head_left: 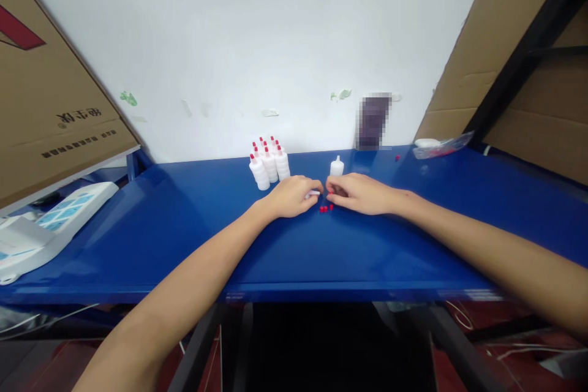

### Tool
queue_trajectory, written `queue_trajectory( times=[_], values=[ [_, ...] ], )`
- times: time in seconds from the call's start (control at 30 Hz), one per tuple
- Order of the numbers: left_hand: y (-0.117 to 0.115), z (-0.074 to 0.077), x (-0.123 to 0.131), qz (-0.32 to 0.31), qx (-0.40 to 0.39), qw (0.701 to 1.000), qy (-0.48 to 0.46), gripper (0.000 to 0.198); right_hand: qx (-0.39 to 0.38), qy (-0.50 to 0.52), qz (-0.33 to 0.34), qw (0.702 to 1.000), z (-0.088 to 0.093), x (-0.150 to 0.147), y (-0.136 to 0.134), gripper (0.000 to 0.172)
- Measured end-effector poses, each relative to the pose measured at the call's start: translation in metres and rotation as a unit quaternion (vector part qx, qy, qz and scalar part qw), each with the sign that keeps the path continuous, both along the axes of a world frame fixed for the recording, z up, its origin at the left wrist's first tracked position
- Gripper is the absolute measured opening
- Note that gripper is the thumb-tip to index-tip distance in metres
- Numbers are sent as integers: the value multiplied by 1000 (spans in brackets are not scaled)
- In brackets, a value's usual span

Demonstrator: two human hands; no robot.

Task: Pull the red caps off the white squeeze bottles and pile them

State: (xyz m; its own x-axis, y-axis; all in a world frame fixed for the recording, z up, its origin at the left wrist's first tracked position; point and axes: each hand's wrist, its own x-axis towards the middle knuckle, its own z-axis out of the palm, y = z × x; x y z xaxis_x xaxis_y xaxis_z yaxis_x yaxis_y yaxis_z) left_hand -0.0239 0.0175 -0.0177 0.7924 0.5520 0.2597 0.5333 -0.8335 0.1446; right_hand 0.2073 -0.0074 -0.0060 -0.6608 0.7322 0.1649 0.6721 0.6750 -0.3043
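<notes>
- Beneath the capped bottles [270,166] spreads one blue table [184,245]; its back edge runs along the wall [275,43] behind them, its front edge lies well nearer, and broad room for moving stretches left and right of them.
- Well left of the bottles: one cardboard box [55,92], then one white unit [59,220] with blue panels.
- Just right of the bottles: the left hand [294,196], fingers curled around one white nozzle [314,193] — the rest hidden.
- Farther right of them: the right hand [362,193], fingertips narrow at one red cap [331,193]; whether they grip it does not show.
- The bottles themselves: about nine, upright, overlapping.
- Right of them, behind the right hand: one uncapped bottle [337,166], upright.
- Right and nearer than the bottles: three loose caps [326,209] — one more [397,158] far right.
</notes>
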Motion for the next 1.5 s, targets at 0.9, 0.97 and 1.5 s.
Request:
queue_trajectory(
  times=[0.9, 0.97, 1.5],
  values=[
    [-3, 2, 2, 7, -7, 1000, 3, 27, -23, -110, 8, 994, 8, 2, -6, 40],
    [-3, 2, 2, 8, -6, 1000, 4, 27, -34, -109, 8, 993, 9, 1, -7, 39],
    [-2, 1, 2, 9, -8, 1000, 1, 29, -59, -81, 20, 995, 13, -3, -14, 9]
  ],
)
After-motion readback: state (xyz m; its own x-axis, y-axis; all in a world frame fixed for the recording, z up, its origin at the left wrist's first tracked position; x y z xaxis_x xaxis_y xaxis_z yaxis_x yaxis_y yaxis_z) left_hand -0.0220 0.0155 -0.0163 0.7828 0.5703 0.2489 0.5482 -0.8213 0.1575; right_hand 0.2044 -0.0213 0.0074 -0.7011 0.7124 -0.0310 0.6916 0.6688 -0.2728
